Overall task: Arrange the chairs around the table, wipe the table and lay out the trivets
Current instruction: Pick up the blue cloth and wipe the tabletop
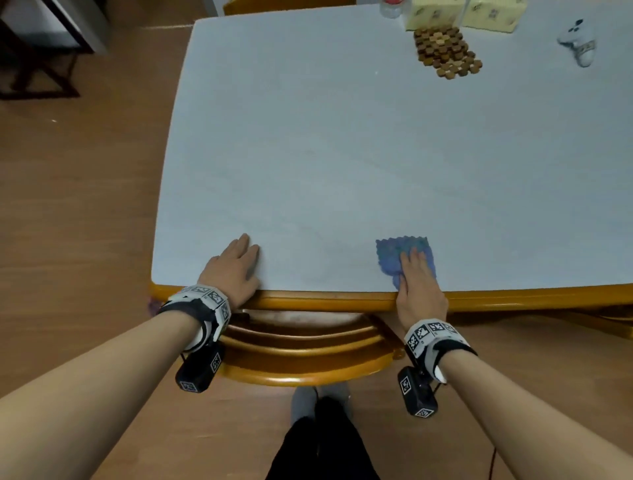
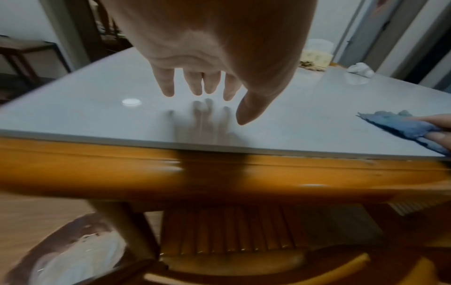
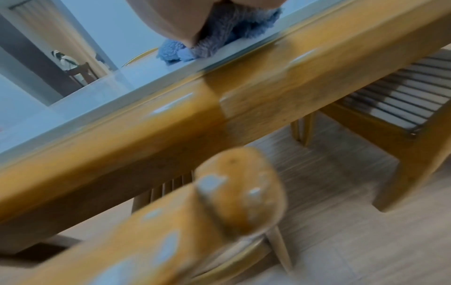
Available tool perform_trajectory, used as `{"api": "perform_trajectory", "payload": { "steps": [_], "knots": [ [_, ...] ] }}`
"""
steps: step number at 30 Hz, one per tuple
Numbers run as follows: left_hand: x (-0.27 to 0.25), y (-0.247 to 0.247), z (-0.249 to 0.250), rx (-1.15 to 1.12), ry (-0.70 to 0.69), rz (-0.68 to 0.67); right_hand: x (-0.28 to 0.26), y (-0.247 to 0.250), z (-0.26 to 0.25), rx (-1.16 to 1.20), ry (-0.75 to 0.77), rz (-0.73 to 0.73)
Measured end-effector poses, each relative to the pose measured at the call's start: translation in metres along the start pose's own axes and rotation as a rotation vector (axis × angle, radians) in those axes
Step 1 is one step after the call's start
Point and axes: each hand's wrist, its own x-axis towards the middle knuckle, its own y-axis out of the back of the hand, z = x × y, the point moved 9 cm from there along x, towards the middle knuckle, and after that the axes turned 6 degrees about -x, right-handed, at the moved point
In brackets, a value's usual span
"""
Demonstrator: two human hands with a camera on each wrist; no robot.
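The table (image 1: 342, 154) has a pale grey top and an orange wooden rim. My right hand (image 1: 418, 284) presses flat on a blue cloth (image 1: 394, 253) at the near edge; the cloth (image 3: 227, 32) bunches under my palm in the right wrist view. My left hand (image 1: 236, 267) lies on the near left corner with straight fingers and holds nothing. From the left wrist, its fingers (image 2: 207, 84) spread just over the glossy top, and the cloth (image 2: 400, 125) shows at the right. A stack of wooden trivets (image 1: 445, 51) lies at the far right. A wooden chair (image 1: 301, 356) is tucked under the near edge between my arms.
Two yellow tissue boxes (image 1: 435, 13) and a clear bottle (image 1: 390, 7) stand behind the trivets. A white controller-like object (image 1: 579, 41) lies at the far right. Another chair's top edge (image 1: 284, 3) shows at the far side. Dark furniture (image 1: 41, 51) stands on the wooden floor, far left.
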Motion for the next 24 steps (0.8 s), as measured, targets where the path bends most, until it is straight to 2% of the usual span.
{"api": "perform_trajectory", "payload": {
  "steps": [7, 12, 17, 24],
  "knots": [
    [-0.039, 0.003, -0.106, -0.091, 0.178, 0.049, -0.006, -0.019, -0.057, -0.138, -0.022, -0.075],
    [-0.052, 0.006, -0.160, -0.118, 0.150, 0.075, -0.024, -0.034, -0.123, -0.127, 0.023, -0.091],
    [-0.059, 0.027, -0.235, -0.134, 0.096, 0.138, -0.049, -0.067, -0.236, -0.059, 0.063, -0.087],
    [-0.114, 0.040, -0.389, -0.167, 0.153, 0.106, -0.077, -0.115, -0.433, 0.192, 0.218, -0.110]
  ]
}}
